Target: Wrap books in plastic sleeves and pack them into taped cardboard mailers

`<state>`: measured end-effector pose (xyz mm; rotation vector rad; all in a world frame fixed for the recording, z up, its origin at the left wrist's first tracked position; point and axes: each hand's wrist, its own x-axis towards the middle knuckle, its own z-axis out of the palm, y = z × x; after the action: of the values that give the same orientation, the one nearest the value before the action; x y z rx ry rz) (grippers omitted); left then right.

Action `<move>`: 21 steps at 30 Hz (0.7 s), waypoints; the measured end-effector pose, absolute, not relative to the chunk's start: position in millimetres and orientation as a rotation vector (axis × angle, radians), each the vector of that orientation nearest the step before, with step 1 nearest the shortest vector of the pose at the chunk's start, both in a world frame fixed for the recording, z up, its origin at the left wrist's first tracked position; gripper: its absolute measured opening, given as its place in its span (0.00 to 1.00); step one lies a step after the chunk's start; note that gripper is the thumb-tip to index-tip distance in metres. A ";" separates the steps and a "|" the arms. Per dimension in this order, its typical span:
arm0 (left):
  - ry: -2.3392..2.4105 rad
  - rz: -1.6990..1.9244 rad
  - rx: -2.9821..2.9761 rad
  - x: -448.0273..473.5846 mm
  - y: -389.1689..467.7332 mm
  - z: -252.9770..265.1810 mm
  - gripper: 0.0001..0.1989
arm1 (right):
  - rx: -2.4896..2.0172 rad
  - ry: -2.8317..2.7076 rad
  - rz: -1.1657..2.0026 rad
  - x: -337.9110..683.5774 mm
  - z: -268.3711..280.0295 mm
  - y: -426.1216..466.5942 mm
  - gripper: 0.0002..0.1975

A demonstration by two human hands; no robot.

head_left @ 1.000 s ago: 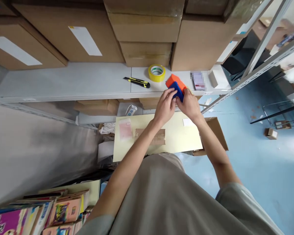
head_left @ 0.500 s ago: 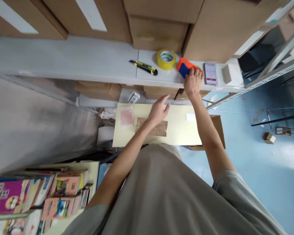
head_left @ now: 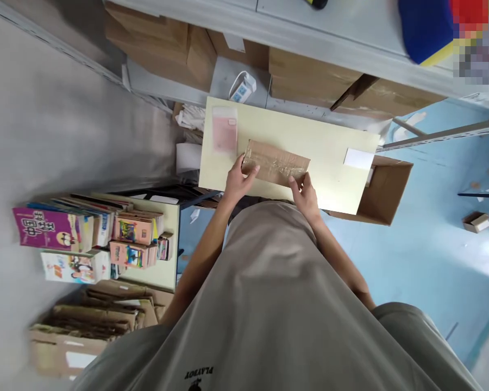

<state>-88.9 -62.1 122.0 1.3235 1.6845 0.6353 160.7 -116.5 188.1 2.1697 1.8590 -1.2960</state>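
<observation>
A taped brown cardboard package lies at the front of the pale yellow table. My left hand grips its left end, thumb on top. At the right end, my right hand holds it between thumb and fingers. Left of the package is a flat pinkish clear sleeve. A white paper lies near the table's right edge. The orange and blue tape dispenser sits on the grey shelf above, partly blurred out.
Behind the table stands the grey shelf with cardboard boxes below and a white power strip. An open carton is to the right. Stacked books and flattened cardboard are at the lower left.
My right hand has let go of the tape dispenser on the shelf and come down to the package. My left hand has moved onto the package too. The view has tilted downward.
</observation>
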 end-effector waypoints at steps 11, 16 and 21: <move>1.708 0.528 1.454 -102.5 -29.6 107.9 0.25 | 2.546 1.662 -1.141 171.1 163.4 -100.8 0.27; 1.495 0.722 1.495 -121.6 -41.4 100.4 0.17 | 2.804 2.068 -1.154 208.4 146.1 -114.6 0.33; 1.478 0.739 1.395 -113.5 -70.6 63.7 0.17 | 2.775 1.943 -1.409 230.5 101.0 -125.6 0.22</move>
<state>-113.5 -70.6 63.7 1.3951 1.4777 0.7394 230.5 -125.6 101.0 2.7753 1.9428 -1.4094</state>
